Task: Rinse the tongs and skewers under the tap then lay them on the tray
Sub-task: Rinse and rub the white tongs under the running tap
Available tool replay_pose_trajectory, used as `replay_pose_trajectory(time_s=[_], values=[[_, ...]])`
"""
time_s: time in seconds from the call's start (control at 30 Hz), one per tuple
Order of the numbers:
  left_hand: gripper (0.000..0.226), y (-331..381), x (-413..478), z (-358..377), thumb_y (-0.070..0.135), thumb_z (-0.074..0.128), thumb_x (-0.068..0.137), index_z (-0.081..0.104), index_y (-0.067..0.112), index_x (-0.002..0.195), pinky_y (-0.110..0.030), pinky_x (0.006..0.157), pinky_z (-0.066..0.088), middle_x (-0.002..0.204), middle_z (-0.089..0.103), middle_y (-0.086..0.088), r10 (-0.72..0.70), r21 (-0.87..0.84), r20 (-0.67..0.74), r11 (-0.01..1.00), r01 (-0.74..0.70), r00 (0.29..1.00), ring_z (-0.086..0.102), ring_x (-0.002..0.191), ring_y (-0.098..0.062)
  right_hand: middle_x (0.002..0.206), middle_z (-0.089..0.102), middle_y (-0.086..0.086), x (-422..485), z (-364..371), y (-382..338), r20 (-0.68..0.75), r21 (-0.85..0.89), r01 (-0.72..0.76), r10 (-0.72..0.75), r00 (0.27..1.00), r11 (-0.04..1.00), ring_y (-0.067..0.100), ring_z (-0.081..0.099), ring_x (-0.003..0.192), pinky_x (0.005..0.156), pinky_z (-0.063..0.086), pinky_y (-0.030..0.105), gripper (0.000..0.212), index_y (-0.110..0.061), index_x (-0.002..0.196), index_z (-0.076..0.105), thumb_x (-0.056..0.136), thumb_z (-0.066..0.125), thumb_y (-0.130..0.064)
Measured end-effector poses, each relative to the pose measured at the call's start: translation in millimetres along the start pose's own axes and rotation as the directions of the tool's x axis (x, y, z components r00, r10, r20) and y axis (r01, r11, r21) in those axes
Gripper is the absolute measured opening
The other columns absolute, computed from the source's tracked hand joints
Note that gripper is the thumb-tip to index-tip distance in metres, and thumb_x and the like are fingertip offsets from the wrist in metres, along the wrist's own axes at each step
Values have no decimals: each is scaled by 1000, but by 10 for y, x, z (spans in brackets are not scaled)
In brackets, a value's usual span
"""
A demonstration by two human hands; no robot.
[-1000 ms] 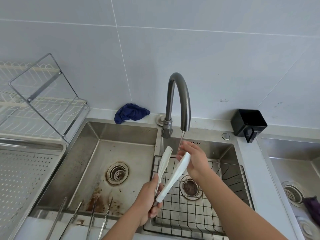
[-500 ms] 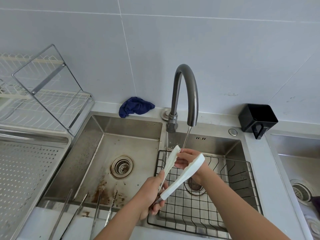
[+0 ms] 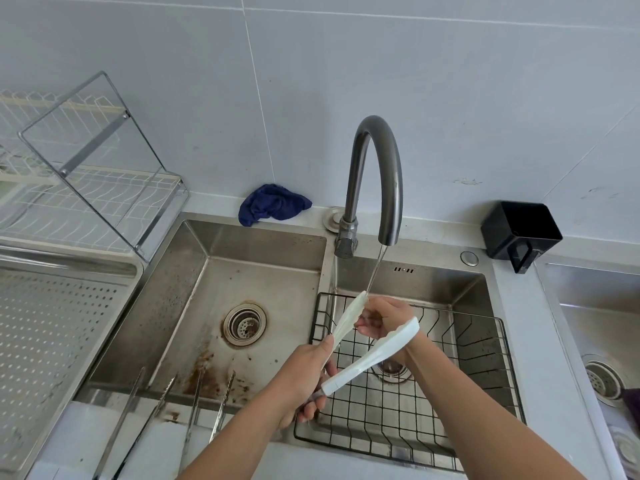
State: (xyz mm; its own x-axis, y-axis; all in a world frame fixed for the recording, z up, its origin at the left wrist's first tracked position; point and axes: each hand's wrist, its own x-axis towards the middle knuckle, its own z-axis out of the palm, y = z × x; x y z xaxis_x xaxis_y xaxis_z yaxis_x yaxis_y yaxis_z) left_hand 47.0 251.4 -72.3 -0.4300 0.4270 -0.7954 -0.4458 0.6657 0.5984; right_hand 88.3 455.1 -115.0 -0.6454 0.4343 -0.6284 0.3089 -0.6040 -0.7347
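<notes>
Mid-rinse: left hand (image 3: 304,379) grips the white tongs (image 3: 367,363) at the hinge, right hand (image 3: 384,315) pinches one arm under the tap (image 3: 392,188); next, probably the tray (image 3: 52,341).

We see a crumpled blue cloth (image 3: 273,203) on the ledge behind the sink (image 3: 263,251) and a black container (image 3: 519,233) by the wall further right. A black wire basket (image 3: 485,375) sits in the right basin. The left basin has a round drain (image 3: 245,323) and rusty stains (image 3: 207,372). A wire dish rack (image 3: 93,174) stands far left.
</notes>
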Motion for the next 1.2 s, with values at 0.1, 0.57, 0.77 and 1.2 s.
replay_pose_trajectory(time_s=[0.1,0.57,0.77,1.2], values=[[56,0,-6,-6,71,31,96,54,22,85,-18,41,25,45,52,-3,-16,-24,-19,1000,15,1000,34,32,-14,70,68,17,47,9,40,86,72,-20,14,996,997,25,69,57,52,60,29,26,-3,72,81,95,68,-6],[59,-21,55,-105,69,31,98,57,19,82,-17,41,25,44,50,-2,37,2,-39,999,-37,999,34,30,-15,76,69,16,58,59,70,104,230,-41,18,994,972,21,66,62,55,59,27,14,6,94,74,95,61,0],[62,4,47,-56,73,39,94,57,14,97,-15,36,24,49,46,-2,-80,-119,89,989,91,993,32,34,-11,61,63,1,-44,12,42,-9,-143,126,-129,992,982,17,58,54,44,49,25,22,-5,90,70,95,72,-26],[76,-102,316,68,84,51,80,67,19,116,-24,41,34,77,63,-4,233,-533,178,840,-105,956,50,49,-13,74,75,2,-113,115,-168,-213,-347,295,-381,899,890,12,71,53,45,55,24,15,-11,92,69,95,58,-1]])
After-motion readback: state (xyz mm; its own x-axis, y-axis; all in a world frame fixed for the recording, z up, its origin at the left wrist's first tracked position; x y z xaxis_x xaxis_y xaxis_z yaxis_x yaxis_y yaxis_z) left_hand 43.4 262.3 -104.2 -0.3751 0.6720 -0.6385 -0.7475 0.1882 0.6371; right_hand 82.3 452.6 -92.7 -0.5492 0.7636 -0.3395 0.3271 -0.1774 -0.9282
